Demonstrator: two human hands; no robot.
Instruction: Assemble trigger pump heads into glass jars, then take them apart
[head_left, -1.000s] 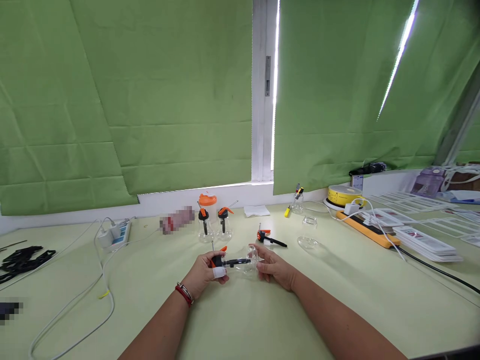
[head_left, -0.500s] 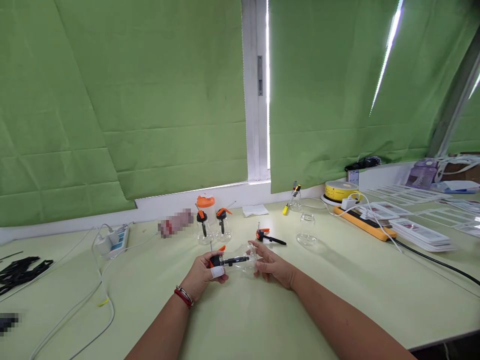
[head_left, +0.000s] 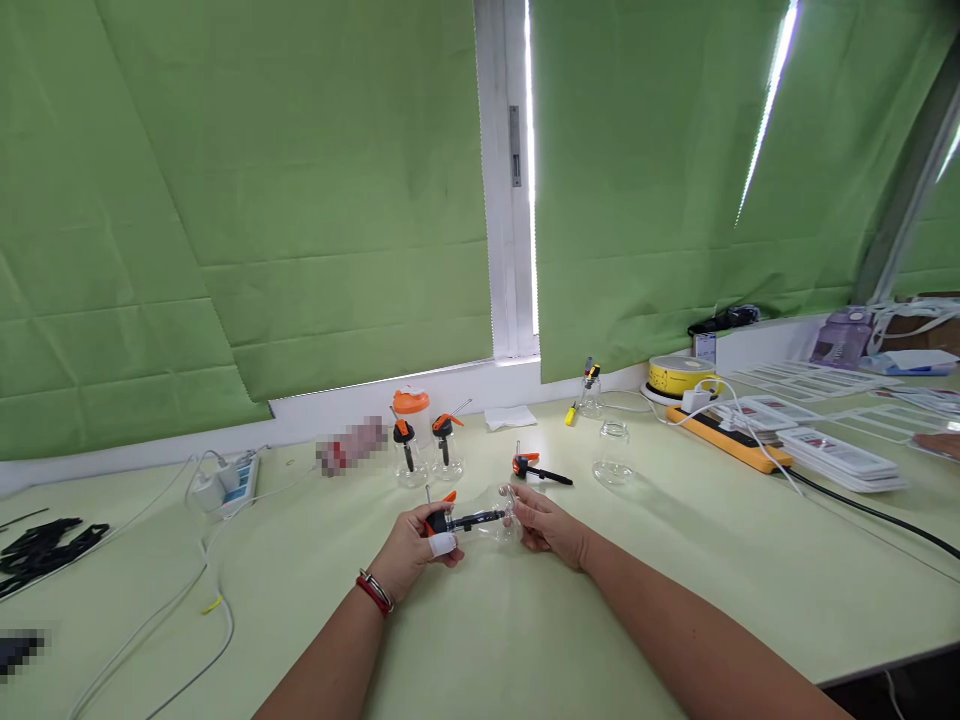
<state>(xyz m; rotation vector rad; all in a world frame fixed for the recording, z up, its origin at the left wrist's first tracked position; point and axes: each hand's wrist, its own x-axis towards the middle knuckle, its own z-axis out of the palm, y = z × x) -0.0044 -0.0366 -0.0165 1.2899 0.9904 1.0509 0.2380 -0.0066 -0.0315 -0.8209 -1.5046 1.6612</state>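
Note:
My left hand [head_left: 420, 545], with white tape on a finger, is closed round the black and orange cap of a clear bottle [head_left: 491, 520] lying sideways. A black tube shows inside the bottle. At the bottle's wide base, my right hand [head_left: 551, 525] holds it with fingers and thumb. Behind my hands lies a loose black and orange cap [head_left: 525, 466] with its tube pointing right. Two capped clear bottles [head_left: 409, 462] [head_left: 448, 458] stand upright at the back. An uncapped clear bottle [head_left: 615, 460] stands to the right.
An orange-lidded container [head_left: 412, 405], a tissue [head_left: 510, 418] and a small jar with tools [head_left: 591, 395] are near the wall. To the right are an orange power strip [head_left: 727, 440] and stacked cards [head_left: 840, 460]. White cables and a power strip [head_left: 238, 485] lie left.
The held bottle and both hands have shifted slightly right. My right fingers have drawn in closer round the base. At the far right edge, part of a person's hand or arm has appeared.

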